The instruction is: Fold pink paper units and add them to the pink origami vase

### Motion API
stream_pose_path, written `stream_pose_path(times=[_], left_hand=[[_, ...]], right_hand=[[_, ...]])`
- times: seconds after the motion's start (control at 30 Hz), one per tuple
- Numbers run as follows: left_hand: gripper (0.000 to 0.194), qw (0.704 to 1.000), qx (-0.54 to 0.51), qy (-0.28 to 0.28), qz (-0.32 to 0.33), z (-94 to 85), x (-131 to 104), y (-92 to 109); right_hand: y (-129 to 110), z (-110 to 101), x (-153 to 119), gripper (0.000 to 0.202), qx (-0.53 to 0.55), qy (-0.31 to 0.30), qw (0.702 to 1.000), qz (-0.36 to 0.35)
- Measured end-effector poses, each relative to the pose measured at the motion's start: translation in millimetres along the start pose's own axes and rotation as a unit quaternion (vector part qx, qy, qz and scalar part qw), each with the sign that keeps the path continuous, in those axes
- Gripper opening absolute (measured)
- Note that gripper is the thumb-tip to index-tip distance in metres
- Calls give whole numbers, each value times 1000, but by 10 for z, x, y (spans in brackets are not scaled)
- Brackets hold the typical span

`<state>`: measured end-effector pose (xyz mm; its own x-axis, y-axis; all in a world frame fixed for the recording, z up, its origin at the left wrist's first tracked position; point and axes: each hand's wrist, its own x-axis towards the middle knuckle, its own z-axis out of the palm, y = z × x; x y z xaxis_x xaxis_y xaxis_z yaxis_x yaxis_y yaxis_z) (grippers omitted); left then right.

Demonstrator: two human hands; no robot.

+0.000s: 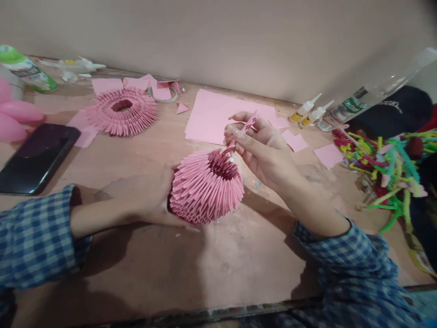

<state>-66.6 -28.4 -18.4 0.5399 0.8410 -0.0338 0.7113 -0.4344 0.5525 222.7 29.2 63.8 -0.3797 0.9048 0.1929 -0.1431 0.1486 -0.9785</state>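
A round pink vase-like body of folded paper pieces (205,191) is tilted above the table, its dark opening facing up and toward the right. My left hand (157,196) is wrapped around its left side and underside, with some fingers hidden behind it. My right hand (259,146) pinches a narrow pink folded-paper strip with dark red marks (251,122). The strip's lower end reaches the rim of the opening; I cannot tell whether it is fixed there.
A flat pink folded-paper ring (123,111) and a black phone (37,157) lie at left. Pink paper sheets (211,116) are behind. At right are small glue bottles (305,108), a clear plastic bottle (362,100), colourful fuzzy stems (392,168) and a dark cap (403,109).
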Motion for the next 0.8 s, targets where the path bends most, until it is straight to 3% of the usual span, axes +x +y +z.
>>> stream_pose_path(times=[0.3,0.57,0.8], left_hand=[[156,999,-32,6,-36,108,-47,-90],[144,995,-55,54,59,141,-62,-158],[137,992,-68,41,97,60,-29,-171]], right_hand=[[54,34,17,41,13,0,1000,-8],[-137,-101,-42,36,-37,-52,998,25],[-92,-99,-35,40,-68,15,997,-19]])
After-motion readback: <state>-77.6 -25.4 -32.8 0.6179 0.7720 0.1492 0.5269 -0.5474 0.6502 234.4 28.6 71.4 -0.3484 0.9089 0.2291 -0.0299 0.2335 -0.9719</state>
